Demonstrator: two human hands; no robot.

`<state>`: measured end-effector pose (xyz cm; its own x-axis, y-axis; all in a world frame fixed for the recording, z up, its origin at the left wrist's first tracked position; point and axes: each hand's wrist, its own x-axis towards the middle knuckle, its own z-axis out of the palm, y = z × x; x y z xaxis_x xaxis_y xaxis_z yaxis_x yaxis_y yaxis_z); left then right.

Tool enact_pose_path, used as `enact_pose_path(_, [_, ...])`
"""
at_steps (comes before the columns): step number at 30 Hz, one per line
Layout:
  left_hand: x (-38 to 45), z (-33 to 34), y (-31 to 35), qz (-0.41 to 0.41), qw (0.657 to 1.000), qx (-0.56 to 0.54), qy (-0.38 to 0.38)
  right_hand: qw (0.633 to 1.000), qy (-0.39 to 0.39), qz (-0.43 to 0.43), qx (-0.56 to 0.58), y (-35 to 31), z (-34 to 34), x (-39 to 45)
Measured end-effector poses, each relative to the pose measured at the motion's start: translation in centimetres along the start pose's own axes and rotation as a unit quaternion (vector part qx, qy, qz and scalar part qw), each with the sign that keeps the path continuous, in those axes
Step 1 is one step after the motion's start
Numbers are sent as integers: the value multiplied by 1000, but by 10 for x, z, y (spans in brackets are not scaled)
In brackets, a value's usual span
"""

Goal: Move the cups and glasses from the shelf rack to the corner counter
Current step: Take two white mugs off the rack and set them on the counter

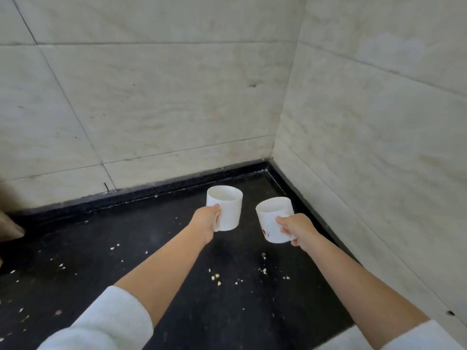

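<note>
Both arms reach toward the far right corner of a black counter (156, 248). My left hand (206, 219) grips the handle of a plain white mug (227, 208), which is upright. My right hand (297, 229) holds a second white mug (271, 221) by its handle; this one tilts to the left and has a small orange print low on its side. Whether either mug touches the counter I cannot tell. Both mugs look empty. The shelf rack is out of view.
Pale marble-tiled walls (164, 109) meet in a corner just behind the mugs, with a low black lip along the counter's back and right edges. Small light crumbs (216, 279) are scattered over the counter. A brownish object (8, 223) pokes in at the left edge.
</note>
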<state>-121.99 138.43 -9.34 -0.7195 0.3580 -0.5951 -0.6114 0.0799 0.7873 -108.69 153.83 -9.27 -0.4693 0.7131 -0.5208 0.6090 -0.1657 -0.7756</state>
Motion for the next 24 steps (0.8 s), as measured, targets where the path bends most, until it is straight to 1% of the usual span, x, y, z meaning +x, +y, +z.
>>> enact_pose_path(4, [44,25,4,-31,999,-17,4,1000,3,-9,16,-19,9,57])
enact_pose_path(9, [97,55,3,-46,998,-13,50,998,-15,2,69,-40,17,126])
enact_pose_path(13, [132,77,7,-25,995,-4,92,998,-37,-33,44,-46,24,173])
enact_pose_path(17, [159,89,4,-15,991,-12,132,995,-55,-39,75,-41,35,208])
enact_pose_path(24, [194,101,-7,27,986,-7,162,991,-52,-81,89,-45,47,254])
